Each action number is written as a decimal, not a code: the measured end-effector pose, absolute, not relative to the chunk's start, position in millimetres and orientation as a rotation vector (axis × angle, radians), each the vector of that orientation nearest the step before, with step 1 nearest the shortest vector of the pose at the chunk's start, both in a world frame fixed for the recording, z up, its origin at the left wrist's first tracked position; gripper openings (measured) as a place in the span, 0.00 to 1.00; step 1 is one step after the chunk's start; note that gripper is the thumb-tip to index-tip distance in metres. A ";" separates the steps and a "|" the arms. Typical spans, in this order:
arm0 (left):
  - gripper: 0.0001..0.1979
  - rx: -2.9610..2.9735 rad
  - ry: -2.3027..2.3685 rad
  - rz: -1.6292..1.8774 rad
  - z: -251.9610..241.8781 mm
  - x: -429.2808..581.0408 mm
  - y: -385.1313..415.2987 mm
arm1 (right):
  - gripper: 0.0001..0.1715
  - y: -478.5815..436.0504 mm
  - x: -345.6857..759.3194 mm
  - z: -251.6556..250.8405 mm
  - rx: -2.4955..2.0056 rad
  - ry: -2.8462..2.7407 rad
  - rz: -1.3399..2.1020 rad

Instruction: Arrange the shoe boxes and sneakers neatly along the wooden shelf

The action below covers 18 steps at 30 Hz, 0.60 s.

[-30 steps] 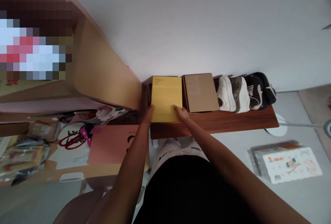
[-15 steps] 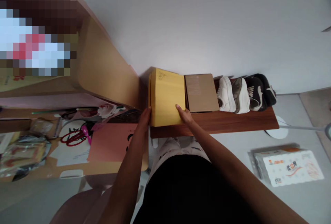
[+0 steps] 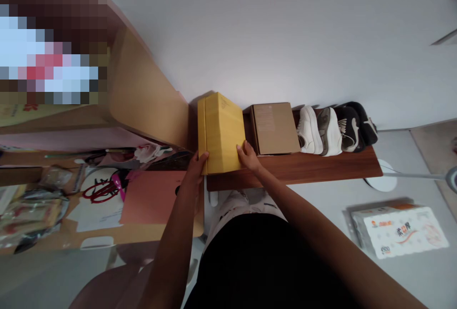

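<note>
A yellow cardboard box [image 3: 224, 133] is held between my two hands over the left end of a dark wooden shelf [image 3: 314, 168]. It leans to the left, and its side face shows. My left hand [image 3: 198, 164] grips the lower left edge, thumb on the face. At the lower right edge, my right hand [image 3: 248, 155] is closed on the box, its fingers partly behind it. To the right of the yellow box, with a gap between them, stands a brown cardboard box [image 3: 274, 129].
White sneakers [image 3: 310, 130], grey-and-white shoes [image 3: 330, 130] and black shoes [image 3: 352, 125] line the shelf's right part. A desk with a pink bag [image 3: 153, 197] and red-handled scissors [image 3: 103, 190] is at left. A white tissue pack [image 3: 403, 230] lies on the floor at right.
The yellow box has tilted and shifted left, away from the brown box, opening a gap between them. Both my hands have moved left with it.
</note>
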<state>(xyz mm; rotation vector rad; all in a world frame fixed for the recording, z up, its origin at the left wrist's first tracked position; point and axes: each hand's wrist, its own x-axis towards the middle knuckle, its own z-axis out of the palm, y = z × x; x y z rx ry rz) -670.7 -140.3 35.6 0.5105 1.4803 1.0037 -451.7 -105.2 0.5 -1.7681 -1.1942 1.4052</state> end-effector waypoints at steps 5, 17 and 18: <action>0.30 0.640 1.591 1.023 39.8 -666.4 -135.4 | 0.41 -109.3 -467.8 15.3 -1.548 -1.191 1.542; 0.34 0.737 1.634 1.051 33.1 -646.2 -141.4 | 0.40 -117.9 -474.9 41.2 -1.355 -0.976 1.852; 0.35 0.731 1.633 1.040 31.7 -645.5 -141.6 | 0.40 -118.8 -474.2 39.1 -1.367 -0.975 1.850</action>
